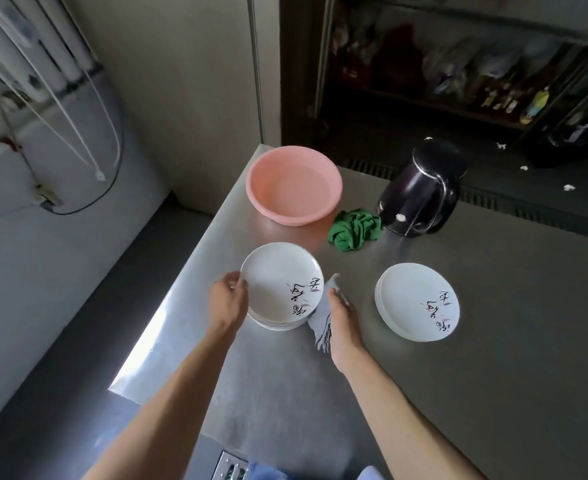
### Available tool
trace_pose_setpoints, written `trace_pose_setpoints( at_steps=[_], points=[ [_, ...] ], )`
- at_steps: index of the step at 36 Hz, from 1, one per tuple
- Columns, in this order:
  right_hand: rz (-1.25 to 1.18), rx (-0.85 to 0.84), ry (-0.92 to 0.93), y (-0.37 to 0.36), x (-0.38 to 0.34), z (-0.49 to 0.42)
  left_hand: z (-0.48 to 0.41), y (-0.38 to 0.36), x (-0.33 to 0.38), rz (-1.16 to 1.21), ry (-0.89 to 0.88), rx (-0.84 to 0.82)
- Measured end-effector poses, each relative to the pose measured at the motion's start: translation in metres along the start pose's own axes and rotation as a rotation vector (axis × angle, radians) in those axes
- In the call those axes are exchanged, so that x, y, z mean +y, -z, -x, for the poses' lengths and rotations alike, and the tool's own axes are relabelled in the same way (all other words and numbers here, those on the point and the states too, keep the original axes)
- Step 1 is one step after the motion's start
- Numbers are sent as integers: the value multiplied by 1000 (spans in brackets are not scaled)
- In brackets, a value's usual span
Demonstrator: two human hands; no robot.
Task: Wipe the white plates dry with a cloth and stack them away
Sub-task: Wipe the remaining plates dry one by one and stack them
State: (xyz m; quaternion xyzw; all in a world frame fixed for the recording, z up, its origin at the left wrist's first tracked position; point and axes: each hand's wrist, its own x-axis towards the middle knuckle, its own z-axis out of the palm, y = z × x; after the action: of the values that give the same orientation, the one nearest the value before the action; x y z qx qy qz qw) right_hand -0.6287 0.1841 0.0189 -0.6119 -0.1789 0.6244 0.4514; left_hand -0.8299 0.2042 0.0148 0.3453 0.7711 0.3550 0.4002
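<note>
While top plate [278,282] is being gripped at rim by curled fingers [233,279] of left hand [228,299], grey cloth [322,323] is being pinched in right hand [342,317], just beside opposite rim. Slip likely being risked: one-sided grip, plate dropping onto stack [275,325] beneath. Plate being held face up; round, no long axis; lettering toward right-hand fingers.
</note>
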Motion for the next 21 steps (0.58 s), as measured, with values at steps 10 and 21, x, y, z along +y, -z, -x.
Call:
trace_pose_setpoints(
  at_steps=[10,21],
  points=[
    [-8,43,11,14,-10,11,16,-18,-4,242,-33,-149],
    [1294,177,637,89,7,14,74,-81,9,291,-17,-469]
  ],
)
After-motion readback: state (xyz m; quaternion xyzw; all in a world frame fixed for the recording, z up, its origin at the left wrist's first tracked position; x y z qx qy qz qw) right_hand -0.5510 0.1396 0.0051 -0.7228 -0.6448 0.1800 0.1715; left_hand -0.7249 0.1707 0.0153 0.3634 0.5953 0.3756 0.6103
